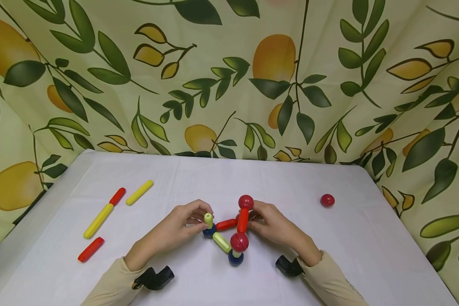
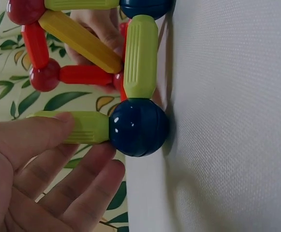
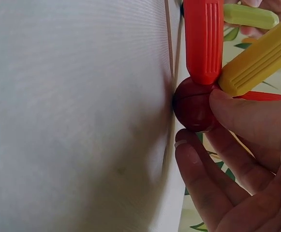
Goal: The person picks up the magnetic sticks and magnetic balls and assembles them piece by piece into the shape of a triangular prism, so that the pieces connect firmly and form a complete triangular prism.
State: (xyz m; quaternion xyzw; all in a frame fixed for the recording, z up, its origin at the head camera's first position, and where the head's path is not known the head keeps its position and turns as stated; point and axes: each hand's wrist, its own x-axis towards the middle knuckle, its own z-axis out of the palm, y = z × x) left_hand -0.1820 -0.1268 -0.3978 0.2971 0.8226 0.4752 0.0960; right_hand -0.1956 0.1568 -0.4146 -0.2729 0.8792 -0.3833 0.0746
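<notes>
A small frame of plastic rods and balls stands on the table. With thumb and fingers my left hand (image 1: 177,225) pinches an upright light green rod (image 2: 89,126), whose lower end meets a dark blue ball (image 2: 139,127). Another light green rod (image 1: 222,242) links that ball to a second blue ball (image 1: 236,258). At the frame's far side my right hand (image 1: 275,223) grips a red ball (image 3: 193,104) resting at table level. A red rod (image 3: 204,41) and a slanting yellow rod (image 3: 261,55) meet this ball. Higher up sit two more red balls, one being the nearer red ball (image 1: 239,242).
To the left lie a yellow rod (image 1: 98,221) end to end with a red rod (image 1: 117,196), another yellow rod (image 1: 139,192) and a loose red rod (image 1: 91,249). A single red ball (image 1: 327,200) lies far right. A leaf-patterned curtain (image 1: 229,85) hangs behind the white table (image 1: 290,182).
</notes>
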